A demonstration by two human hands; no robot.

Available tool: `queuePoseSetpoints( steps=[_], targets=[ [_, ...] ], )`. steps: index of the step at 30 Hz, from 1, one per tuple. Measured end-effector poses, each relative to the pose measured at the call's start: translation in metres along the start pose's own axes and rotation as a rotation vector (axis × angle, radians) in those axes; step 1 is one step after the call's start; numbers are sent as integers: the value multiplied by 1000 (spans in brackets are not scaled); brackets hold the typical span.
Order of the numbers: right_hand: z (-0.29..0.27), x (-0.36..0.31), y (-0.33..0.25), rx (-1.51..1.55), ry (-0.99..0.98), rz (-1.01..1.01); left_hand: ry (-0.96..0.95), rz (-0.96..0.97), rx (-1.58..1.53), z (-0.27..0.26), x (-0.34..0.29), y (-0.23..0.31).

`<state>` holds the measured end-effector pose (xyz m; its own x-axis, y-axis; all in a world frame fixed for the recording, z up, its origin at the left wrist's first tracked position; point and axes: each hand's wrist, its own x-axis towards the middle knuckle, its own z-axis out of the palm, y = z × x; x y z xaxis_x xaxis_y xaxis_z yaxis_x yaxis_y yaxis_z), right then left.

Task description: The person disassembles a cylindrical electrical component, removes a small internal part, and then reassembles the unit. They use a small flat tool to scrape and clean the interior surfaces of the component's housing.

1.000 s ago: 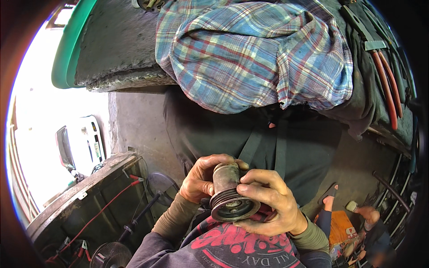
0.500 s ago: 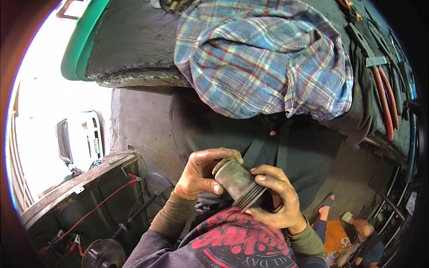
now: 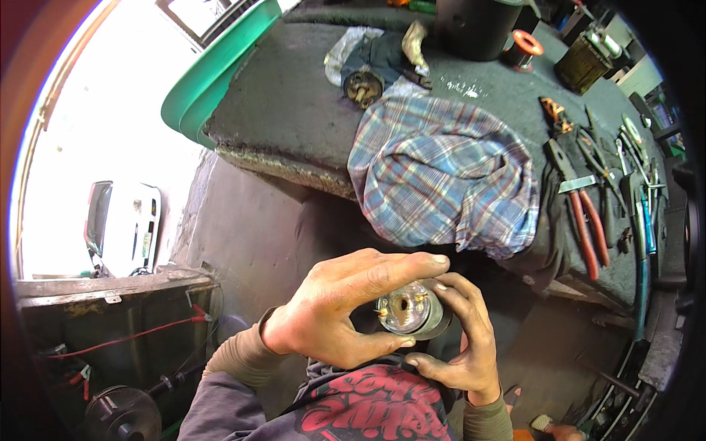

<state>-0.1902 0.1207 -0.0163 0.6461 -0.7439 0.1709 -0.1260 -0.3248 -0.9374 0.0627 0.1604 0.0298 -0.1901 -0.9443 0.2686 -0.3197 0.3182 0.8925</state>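
Observation:
A cylindrical metal part (image 3: 404,309) is held between my hands above my lap. Its end face points up, with a central hole and small brass-coloured pieces round it. My left hand (image 3: 327,305) curves round its left side, index finger stretched over the far edge and thumb along the near one. On the other side, my right hand (image 3: 471,345) grips the body with bent, blackened fingers, its thumb at the near side. Part of the cylinder is hidden by my fingers. Beyond my hands, a crumpled plaid cloth (image 3: 441,176) drapes over the workbench edge.
On the dark workbench (image 3: 294,110) lie red-handled pliers (image 3: 577,206) and several tools at the right. A round part with a coppery inside (image 3: 363,88), a black bucket (image 3: 478,29) and a wire spool (image 3: 523,50) stand farther back. A green basin (image 3: 213,81) is at the left.
The cylinder has been turned from lying sideways to showing its end face upward. My left hand has shifted over it. The view has tilted up, showing more of the bench.

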Motion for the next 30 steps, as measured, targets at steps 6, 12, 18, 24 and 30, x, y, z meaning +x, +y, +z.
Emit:
queuePoseSetpoints(
  steps=[6,12,18,24,30],
  targets=[
    [-12,45,-19,-183,221,-152,120,232,153,-7,52,31],
    [-38,99,-20,-372,419,-241,166,165,257,-18,109,36],
    [-56,129,2,-384,381,-150,150,81,208,-14,148,1],
    [-93,132,-4,329,235,6,157,65,179,-12,149,-8],
    [-93,147,-16,208,151,-10,221,-71,-129,4,130,-25]
  ],
)
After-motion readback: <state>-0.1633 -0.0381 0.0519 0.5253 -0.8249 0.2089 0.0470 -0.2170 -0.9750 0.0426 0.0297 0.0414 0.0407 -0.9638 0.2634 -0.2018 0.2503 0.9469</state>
